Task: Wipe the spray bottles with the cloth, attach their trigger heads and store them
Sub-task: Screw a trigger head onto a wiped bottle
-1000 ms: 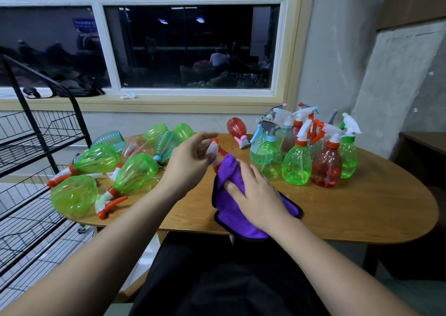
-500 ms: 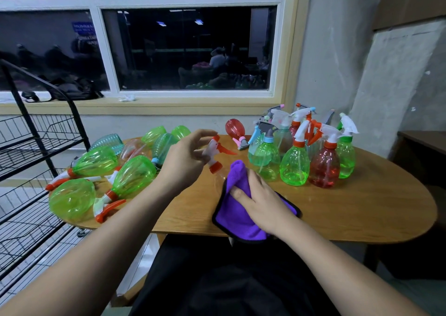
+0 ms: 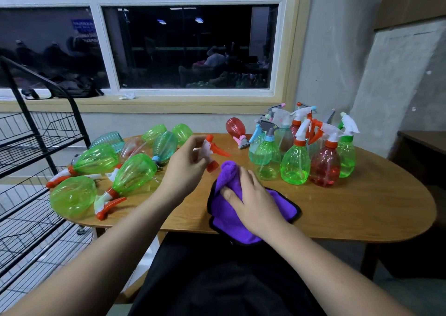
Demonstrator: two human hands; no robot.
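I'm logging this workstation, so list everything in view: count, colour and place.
table: one, brown wood, in front of the person
upright bottles: about eight, green, red and teal, table's back right
lying bottles: about nine, mostly green, some teal, one red, table's left and back
cloth: one, purple with a black edge, table's front edge
trigger head: one, white and orange, above the table
rack: one, black wire, left of the table
window: one, white frame, dark panes, behind the table
left hand: holds the trigger head
right hand: grips the cloth
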